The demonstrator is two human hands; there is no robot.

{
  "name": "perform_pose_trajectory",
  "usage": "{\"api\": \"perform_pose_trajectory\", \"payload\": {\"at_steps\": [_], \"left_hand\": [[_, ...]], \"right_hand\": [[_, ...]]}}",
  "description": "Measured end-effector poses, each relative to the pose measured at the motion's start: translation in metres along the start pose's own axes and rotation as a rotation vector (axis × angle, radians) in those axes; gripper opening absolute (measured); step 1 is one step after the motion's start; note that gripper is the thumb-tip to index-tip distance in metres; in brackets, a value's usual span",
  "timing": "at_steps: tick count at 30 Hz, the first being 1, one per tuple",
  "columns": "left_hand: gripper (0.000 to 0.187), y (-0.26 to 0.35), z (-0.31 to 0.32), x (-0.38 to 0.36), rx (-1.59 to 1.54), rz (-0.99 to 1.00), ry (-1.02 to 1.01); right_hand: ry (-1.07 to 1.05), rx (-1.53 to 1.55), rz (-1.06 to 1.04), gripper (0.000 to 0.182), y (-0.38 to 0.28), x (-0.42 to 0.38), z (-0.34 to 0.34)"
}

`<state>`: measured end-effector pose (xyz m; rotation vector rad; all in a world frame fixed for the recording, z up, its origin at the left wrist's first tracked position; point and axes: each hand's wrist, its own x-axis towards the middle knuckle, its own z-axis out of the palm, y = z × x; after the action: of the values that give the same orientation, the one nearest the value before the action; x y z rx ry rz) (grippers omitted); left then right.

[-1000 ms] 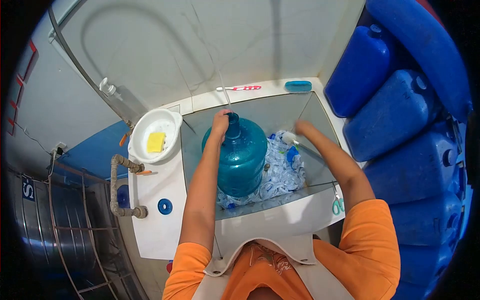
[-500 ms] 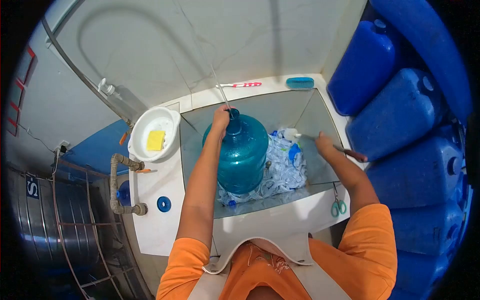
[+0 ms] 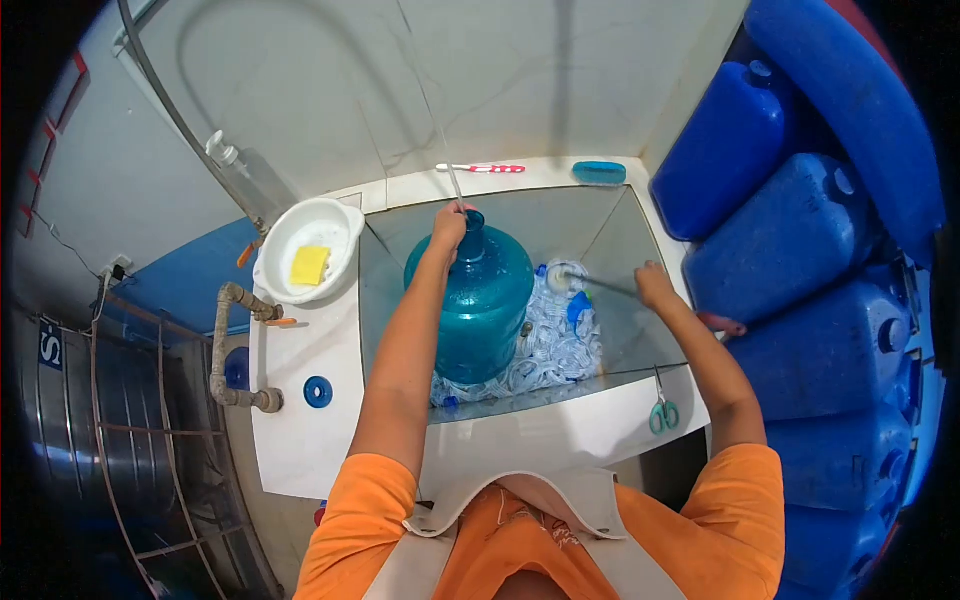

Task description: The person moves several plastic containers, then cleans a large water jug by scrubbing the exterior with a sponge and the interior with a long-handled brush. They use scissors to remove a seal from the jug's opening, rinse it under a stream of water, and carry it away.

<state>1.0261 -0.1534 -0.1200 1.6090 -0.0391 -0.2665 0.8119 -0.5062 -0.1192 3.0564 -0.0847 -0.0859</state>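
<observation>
A large teal water jug stands upright in the grey sink, on a heap of clear plastic pieces. My left hand is closed at the jug's neck, beside its open mouth. A thin pale stream or tube comes down from above to that mouth. To the right of the jug, my right hand is closed round the shaft of a long-handled brush. The brush's pale round head lies over the plastic heap, and its reddish handle end sticks out past my forearm.
On the left ledge sit a white basin with a yellow sponge, and a blue ring. A toothbrush and a blue scrub brush lie along the back. Scissors rest at the front edge. Blue jerrycans crowd the right.
The brush head has shifted slightly left and down toward the jug, with my right hand still round the shaft. My left hand stays at the jug's neck. The camera view has tilted slightly.
</observation>
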Motion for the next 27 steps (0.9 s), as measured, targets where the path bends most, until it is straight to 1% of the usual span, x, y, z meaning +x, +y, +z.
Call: {"api": "perform_pose_trajectory", "payload": {"at_steps": [1,2,3,4,5,6,7,8,9,10,12,13,14,15,16,17,18,19,20,21,22,24,25,27], "left_hand": [[0.018,0.006,0.001,-0.004,-0.033,-0.013,0.006],[0.018,0.004,0.0,-0.002,-0.029,-0.008,0.006],[0.018,-0.004,0.0,0.004,-0.03,-0.001,-0.005],[0.017,-0.008,0.0,0.007,-0.03,0.006,-0.019],[0.014,-0.003,-0.001,0.003,-0.076,-0.028,-0.051],[0.014,0.006,0.0,-0.005,-0.074,-0.023,-0.056],[0.018,0.016,0.002,-0.014,-0.045,-0.051,-0.04],[0.023,0.022,0.002,-0.02,-0.016,-0.079,-0.021],[0.023,0.024,0.0,-0.022,-0.013,-0.074,-0.015],[0.023,0.026,-0.002,-0.023,-0.001,-0.054,0.01],[0.024,0.028,-0.006,-0.025,0.006,-0.031,0.05],[0.025,0.029,-0.007,-0.027,0.053,-0.056,0.086],[0.026,0.02,-0.008,-0.021,0.097,-0.085,0.121],[0.026,0.012,-0.007,-0.014,-0.067,-0.026,0.056],[0.026,0.008,-0.008,-0.008,-0.074,-0.031,0.063],[0.027,0.003,-0.009,-0.003,-0.053,-0.068,0.034],[0.029,-0.004,-0.01,0.0,-0.029,-0.106,0.002],[0.029,-0.011,-0.012,0.004,-0.032,-0.113,0.001],[0.029,-0.016,-0.014,0.008,-0.109,-0.183,-0.014],[0.03,-0.02,-0.014,0.011,-0.185,-0.25,-0.03],[0.03,-0.018,-0.014,0.007,-0.183,-0.252,-0.032],[0.024,-0.015,-0.016,-0.005,-0.339,-0.21,-0.098],[0.024,-0.008,-0.016,-0.014,-0.334,-0.21,-0.096],[0.026,0.005,-0.016,-0.029,-0.29,-0.128,-0.062]], "right_hand": [[0.175,0.11,-0.052,0.013,-0.009,0.019,0.011],[0.076,0.257,-0.022,0.013,-0.036,0.038,-0.019],[0.074,0.397,0.033,0.018,-0.073,0.05,-0.059],[0.129,0.414,-0.146,0.022,-0.094,0.079,-0.069],[0.147,0.488,-0.213,0.025,-0.128,0.094,-0.101],[0.189,0.558,-0.271,0.021,-0.16,0.108,-0.127],[0.229,0.54,-0.282,0.02,-0.189,0.128,-0.139],[0.114,0.569,-0.279,0.019,-0.215,0.141,-0.156],[-0.001,0.598,-0.279,0.019,-0.234,0.151,-0.172],[0.002,0.599,-0.289,0.019,-0.241,0.167,-0.177],[-0.025,-0.109,-0.994,0.013,-0.255,0.198,-0.171],[-0.189,0.431,-0.637,0.01,-0.257,0.21,-0.149],[-0.192,0.425,-0.65,0.01,-0.259,0.207,-0.153],[-0.32,0.676,-0.402,0.009,-0.261,0.202,-0.156],[-0.444,0.913,-0.134,0.01,-0.26,0.201,-0.154],[-0.394,0.81,-0.177,0.008,-0.261,0.203,-0.155],[-0.404,0.807,-0.175,0.008,-0.26,0.202,-0.153],[-0.46,0.892,-0.112,0.01,-0.259,0.191,-0.167],[-0.511,0.977,-0.049,0.012,-0.257,0.187,-0.175],[-0.49,0.955,-0.066,0.015,-0.258,0.182,-0.183],[-0.49,0.958,-0.063,0.015,-0.258,0.184,-0.18],[-0.448,0.984,-0.088,0.015,-0.26,0.188,-0.175],[-0.448,0.989,-0.09,0.015,-0.259,0.191,-0.17],[-0.259,0.741,-0.224,0.016,-0.257,0.195,-0.16]]}}
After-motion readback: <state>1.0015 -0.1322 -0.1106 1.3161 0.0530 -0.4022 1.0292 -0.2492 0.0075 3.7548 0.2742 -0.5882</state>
